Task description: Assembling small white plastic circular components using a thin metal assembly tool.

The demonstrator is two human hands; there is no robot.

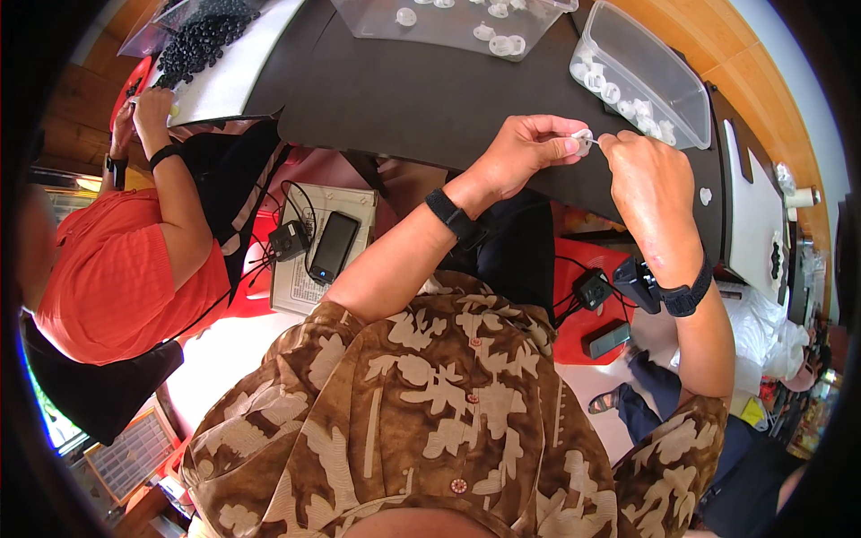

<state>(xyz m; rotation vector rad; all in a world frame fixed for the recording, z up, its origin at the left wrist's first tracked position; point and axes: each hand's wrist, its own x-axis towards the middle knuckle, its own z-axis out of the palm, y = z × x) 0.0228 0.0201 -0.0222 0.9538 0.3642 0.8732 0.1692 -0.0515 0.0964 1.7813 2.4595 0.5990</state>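
Over the dark counter, my left hand is pinching a white plastic piece, likely steadying it; my right hand is gripping a thin grey rod.

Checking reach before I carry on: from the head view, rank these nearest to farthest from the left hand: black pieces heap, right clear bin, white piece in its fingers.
1. White piece: in the left hand's fingertips.
2. Right clear bin: ahead, rightward.
3. Black pieces heap: far left, ahead.
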